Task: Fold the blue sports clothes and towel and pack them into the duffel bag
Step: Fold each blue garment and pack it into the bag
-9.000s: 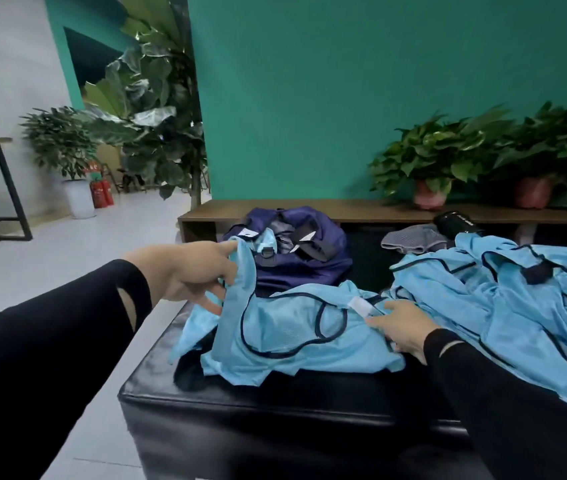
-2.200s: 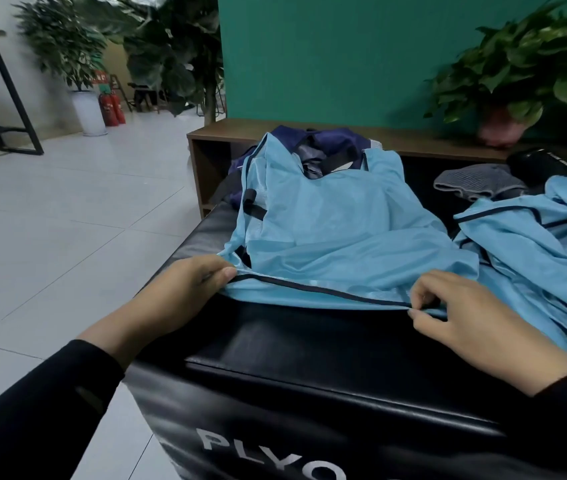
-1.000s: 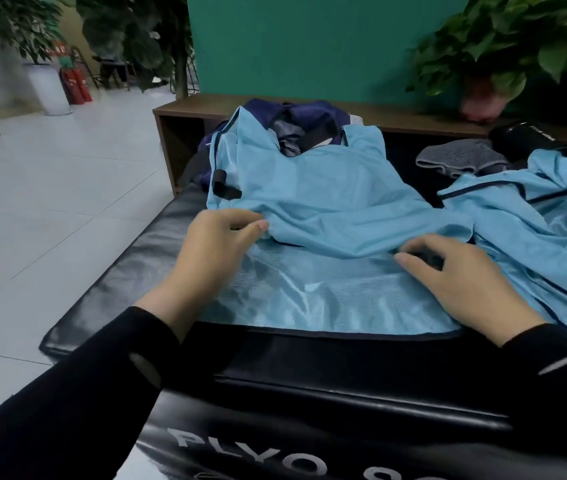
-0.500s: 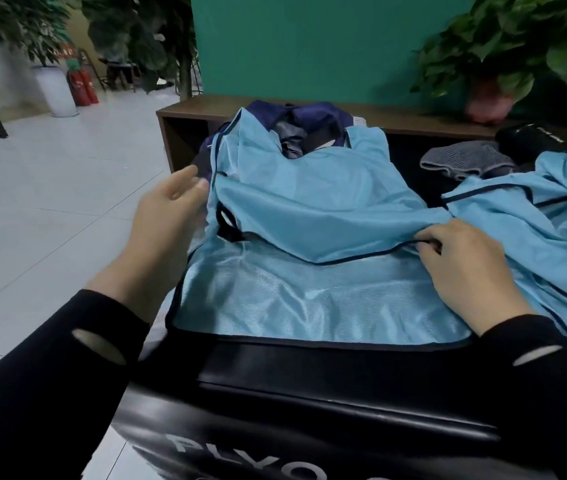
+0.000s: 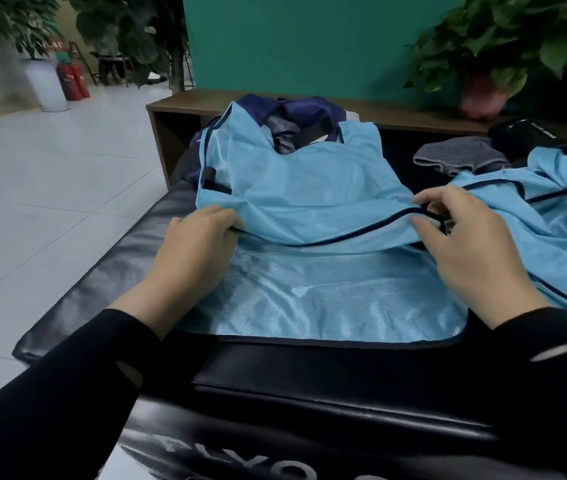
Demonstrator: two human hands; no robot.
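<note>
Two hands, the left hand (image 5: 193, 252) and the right hand (image 5: 472, 252), show mid-frame. Two light blue garments: one (image 5: 309, 209) at centre, another (image 5: 559, 230) at right. One navy duffel bag (image 5: 295, 105), one grey towel (image 5: 462, 159), two red extinguishers (image 5: 73, 81) upper left.

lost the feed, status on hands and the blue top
Left hand and right hand both pinch the blue vest hem mid-fold. Duffel bag behind, partly covered.
</note>
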